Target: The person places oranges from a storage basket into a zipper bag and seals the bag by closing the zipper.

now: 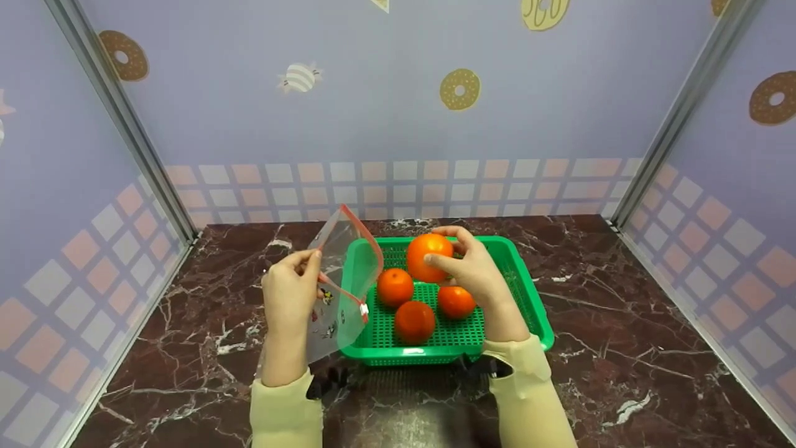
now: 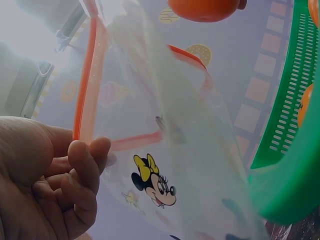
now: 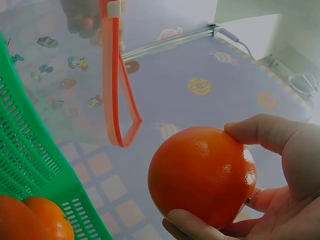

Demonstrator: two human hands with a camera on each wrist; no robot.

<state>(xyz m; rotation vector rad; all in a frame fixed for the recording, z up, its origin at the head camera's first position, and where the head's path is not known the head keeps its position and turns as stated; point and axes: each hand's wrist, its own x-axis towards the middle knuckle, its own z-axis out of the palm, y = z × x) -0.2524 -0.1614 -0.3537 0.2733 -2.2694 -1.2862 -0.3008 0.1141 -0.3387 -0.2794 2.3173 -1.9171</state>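
Observation:
My left hand [image 1: 291,289] pinches the red-edged rim of a clear zip bag [image 1: 326,336] printed with cartoon figures. The bag's mouth gapes toward the right, and a white slider [image 1: 364,309] sits at its lower corner. In my right hand [image 1: 476,270] is an orange [image 1: 429,257], gripped between thumb and fingers above the green basket [image 1: 538,311]. The right wrist view shows this orange [image 3: 200,175] apart from the bag's red rim [image 3: 111,85]. Several more oranges [image 1: 415,322] lie in the basket under that hand.
The perforated basket stands on a dark red marbled tabletop [image 1: 622,348], with the bag hanging over its left side. Lilac patterned panels [image 1: 398,124] enclose the table at the back, left and right, joined by metal corner posts [image 1: 678,118].

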